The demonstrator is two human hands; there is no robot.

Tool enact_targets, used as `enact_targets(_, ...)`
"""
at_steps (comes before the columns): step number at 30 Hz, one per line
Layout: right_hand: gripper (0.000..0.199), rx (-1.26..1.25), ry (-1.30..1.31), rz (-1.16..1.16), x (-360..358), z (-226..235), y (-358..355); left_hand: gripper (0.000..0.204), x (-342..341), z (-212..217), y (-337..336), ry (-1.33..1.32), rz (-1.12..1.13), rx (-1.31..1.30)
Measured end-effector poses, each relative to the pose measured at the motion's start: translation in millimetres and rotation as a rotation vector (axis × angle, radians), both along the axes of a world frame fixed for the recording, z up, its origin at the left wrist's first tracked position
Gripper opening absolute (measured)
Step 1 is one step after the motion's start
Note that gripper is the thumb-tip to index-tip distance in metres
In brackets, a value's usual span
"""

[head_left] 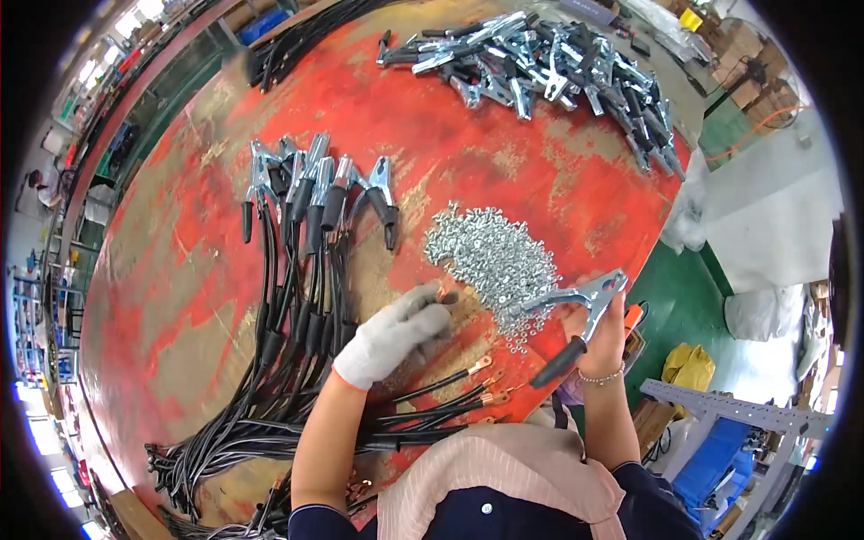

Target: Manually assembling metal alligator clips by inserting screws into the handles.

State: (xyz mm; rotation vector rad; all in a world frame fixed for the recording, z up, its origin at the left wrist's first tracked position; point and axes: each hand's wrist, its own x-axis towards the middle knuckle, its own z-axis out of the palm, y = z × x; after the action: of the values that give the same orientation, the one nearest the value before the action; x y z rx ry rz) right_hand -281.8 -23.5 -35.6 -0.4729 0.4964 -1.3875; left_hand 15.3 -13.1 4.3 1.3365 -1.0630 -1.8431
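My left hand, in a white glove, reaches to the near left edge of a pile of small silver screws and nuts. Its fingers are curled together, and a small copper-coloured tip shows at them; what it belongs to is unclear. On the right, my bare right hand, with a beaded bracelet at the wrist, grips a silver spring clamp. One black handle of this clamp points down toward me, and its silver end lies over the pile's right side.
Black cables run along the left and front of the worn red table; several carry clamps. Copper lugs tip the cables near my body. Loose clamps are heaped at the far right, more cables at the far left.
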Motion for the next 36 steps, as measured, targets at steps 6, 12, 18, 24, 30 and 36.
enact_targets(6,0.034,0.032,0.12,0.045,14,14,-10,0.028,-8,4,0,0.242,0.161,0.151)
enact_targets(12,0.035,-0.206,0.469,-0.027,49,24,-3,0.02,-23,3,17,-0.586,0.018,-0.423)
enact_targets(18,0.033,-0.289,0.433,0.044,60,40,2,0.029,-20,16,16,-0.527,-0.063,-0.26)
enact_targets(24,0.029,-0.348,0.529,0.087,70,48,6,0.031,-18,14,16,-0.445,-0.017,-0.181)
enact_targets(30,0.03,-0.359,0.604,0.052,74,50,10,0.03,-21,8,18,-0.517,0.034,-0.265)
enact_targets(36,0.036,-0.305,0.661,-0.009,76,49,12,0.031,-23,5,18,-0.581,0.045,-0.335)
